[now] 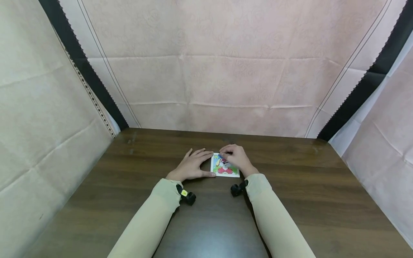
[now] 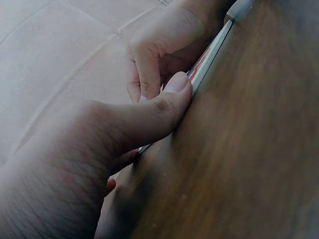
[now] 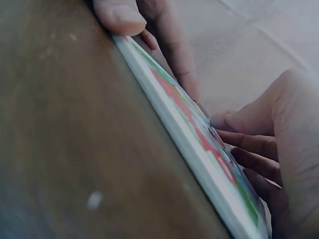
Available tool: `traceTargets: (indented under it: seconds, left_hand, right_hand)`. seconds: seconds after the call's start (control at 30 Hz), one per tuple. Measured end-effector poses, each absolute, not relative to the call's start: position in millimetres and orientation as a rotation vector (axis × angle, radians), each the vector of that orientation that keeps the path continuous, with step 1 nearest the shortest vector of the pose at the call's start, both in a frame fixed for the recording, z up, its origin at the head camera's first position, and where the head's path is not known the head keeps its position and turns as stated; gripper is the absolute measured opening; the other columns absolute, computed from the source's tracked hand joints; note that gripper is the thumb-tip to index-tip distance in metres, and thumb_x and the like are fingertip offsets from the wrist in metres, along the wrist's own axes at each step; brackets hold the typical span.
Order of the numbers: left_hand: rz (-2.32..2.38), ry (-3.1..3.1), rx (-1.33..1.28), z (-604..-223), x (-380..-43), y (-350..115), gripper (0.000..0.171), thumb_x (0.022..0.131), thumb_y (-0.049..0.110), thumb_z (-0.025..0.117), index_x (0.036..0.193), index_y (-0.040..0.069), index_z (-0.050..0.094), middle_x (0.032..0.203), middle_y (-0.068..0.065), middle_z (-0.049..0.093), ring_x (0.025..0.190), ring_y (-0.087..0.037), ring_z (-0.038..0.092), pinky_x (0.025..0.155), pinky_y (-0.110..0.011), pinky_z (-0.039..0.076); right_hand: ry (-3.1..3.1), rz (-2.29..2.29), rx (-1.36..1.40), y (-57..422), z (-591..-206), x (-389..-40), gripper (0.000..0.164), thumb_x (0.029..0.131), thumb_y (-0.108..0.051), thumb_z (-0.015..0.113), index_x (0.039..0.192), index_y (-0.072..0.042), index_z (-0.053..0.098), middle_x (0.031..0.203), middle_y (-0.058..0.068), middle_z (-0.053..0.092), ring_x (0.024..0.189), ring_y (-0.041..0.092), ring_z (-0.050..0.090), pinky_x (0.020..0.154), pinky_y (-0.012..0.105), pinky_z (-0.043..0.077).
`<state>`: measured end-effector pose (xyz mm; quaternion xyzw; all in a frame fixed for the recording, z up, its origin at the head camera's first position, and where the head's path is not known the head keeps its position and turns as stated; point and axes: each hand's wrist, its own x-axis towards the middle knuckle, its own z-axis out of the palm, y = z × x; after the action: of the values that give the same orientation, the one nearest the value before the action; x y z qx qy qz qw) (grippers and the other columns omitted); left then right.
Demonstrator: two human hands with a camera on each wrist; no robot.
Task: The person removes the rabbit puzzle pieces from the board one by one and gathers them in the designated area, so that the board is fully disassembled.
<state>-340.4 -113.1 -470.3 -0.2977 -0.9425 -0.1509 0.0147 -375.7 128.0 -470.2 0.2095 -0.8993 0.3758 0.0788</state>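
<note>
A small flat square picture board (image 1: pixel 224 168) with a white border and a colourful cartoon animal lies on the brown table. My left hand (image 1: pixel 193 165) is at its left side with fingers spread and fairly straight. In the left wrist view the left thumb (image 2: pixel 174 92) touches the board's near edge. From the right, my right hand (image 1: pixel 238 157) reaches over the board's far part with bent fingers. The right wrist view shows the right fingertips (image 3: pixel 239 149) at the picture surface, the thumb close by. Whether they pinch something small is hidden.
The wood-grained table (image 1: pixel 129 200) extends around both arms. Pale cloth panels (image 1: pixel 200 79) with dark bands stand behind it and at both sides. Each wrist carries a small black camera (image 1: pixel 237 190). Dark cables run along the forearms.
</note>
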Motion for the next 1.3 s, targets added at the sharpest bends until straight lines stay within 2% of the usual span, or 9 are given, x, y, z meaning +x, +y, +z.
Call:
traceTargets:
  seconds: [0.13, 0.3, 0.5, 0.63, 0.83, 1.1, 1.3]
  left_hand:
    - [-0.472, -2.936, -0.926, -470.3, -341.4, -113.2, 0.101, 0.077, 0.089, 0.05, 0.158, 0.03, 0.036, 0.161, 0.011, 0.034, 0.152, -0.019, 0.018, 0.119, -0.061, 0.004]
    - [-0.482, -2.932, -0.941, -469.1, -340.3, -112.7, 0.101, 0.077, 0.088, 0.051, 0.158, 0.029, 0.036, 0.161, 0.01, 0.034, 0.152, -0.019, 0.018, 0.118, -0.062, 0.004]
    - [-0.47, -2.928, -0.92, -468.3, -339.8, -112.5, 0.099, 0.078, 0.087, 0.054, 0.157, 0.029, 0.038, 0.16, 0.01, 0.035, 0.151, -0.019, 0.02, 0.119, -0.061, 0.004]
    - [-0.518, -2.921, -0.901, -468.7, -340.1, -111.1, 0.102, 0.074, 0.087, 0.058, 0.155, 0.027, 0.042, 0.157, 0.009, 0.039, 0.149, -0.018, 0.025, 0.119, -0.06, 0.006]
    - [-0.669, -2.851, -0.886, -469.0, -341.5, -108.6, 0.103, 0.067, 0.083, 0.071, 0.147, 0.021, 0.049, 0.147, 0.002, 0.047, 0.14, -0.022, 0.035, 0.118, -0.057, 0.017]
    - [-0.903, -2.825, -0.883, -469.2, -341.9, -107.7, 0.11, 0.064, 0.075, 0.08, 0.15, 0.016, 0.042, 0.149, 0.0, 0.044, 0.139, -0.021, 0.035, 0.115, -0.052, 0.026]
    - [-0.955, -2.864, -0.882, -468.6, -341.7, -108.4, 0.113, 0.067, 0.073, 0.08, 0.154, 0.015, 0.038, 0.153, 0.0, 0.041, 0.142, -0.022, 0.036, 0.116, -0.053, 0.027]
  right_hand:
    - [-2.722, 1.173, 0.601, 126.1, -469.1, -376.3, 0.018, 0.099, -0.026, 0.066, 0.102, -0.016, 0.08, 0.115, -0.004, 0.071, 0.114, 0.021, 0.056, 0.101, 0.048, 0.044]
    - [-2.759, 1.193, 0.614, 123.6, -471.4, -378.1, 0.02, 0.102, -0.022, 0.061, 0.095, -0.015, 0.079, 0.118, -0.002, 0.069, 0.121, 0.025, 0.052, 0.106, 0.051, 0.039]
    - [-2.731, 1.233, 0.594, 125.1, -471.9, -376.0, 0.019, 0.103, -0.024, 0.058, 0.097, -0.018, 0.075, 0.115, -0.003, 0.067, 0.112, 0.023, 0.056, 0.097, 0.048, 0.045]
    - [-2.727, 1.222, 0.623, 127.2, -472.1, -375.4, 0.02, 0.103, -0.026, 0.058, 0.098, -0.019, 0.077, 0.113, -0.004, 0.067, 0.111, 0.021, 0.055, 0.097, 0.047, 0.046]
    - [-2.748, 1.238, 0.615, 127.8, -472.6, -375.4, 0.023, 0.104, -0.033, 0.058, 0.104, -0.021, 0.077, 0.114, -0.004, 0.068, 0.107, 0.02, 0.054, 0.095, 0.046, 0.046]
    - [-2.775, 1.346, 0.555, 126.0, -472.4, -373.4, 0.025, 0.102, -0.04, 0.059, 0.117, -0.024, 0.07, 0.116, -0.002, 0.067, 0.103, 0.021, 0.062, 0.09, 0.046, 0.05]
    - [-2.85, 1.353, 0.496, 125.3, -470.0, -371.8, 0.029, 0.097, -0.047, 0.064, 0.118, -0.027, 0.07, 0.115, 0.001, 0.065, 0.092, 0.023, 0.057, 0.081, 0.043, 0.048]
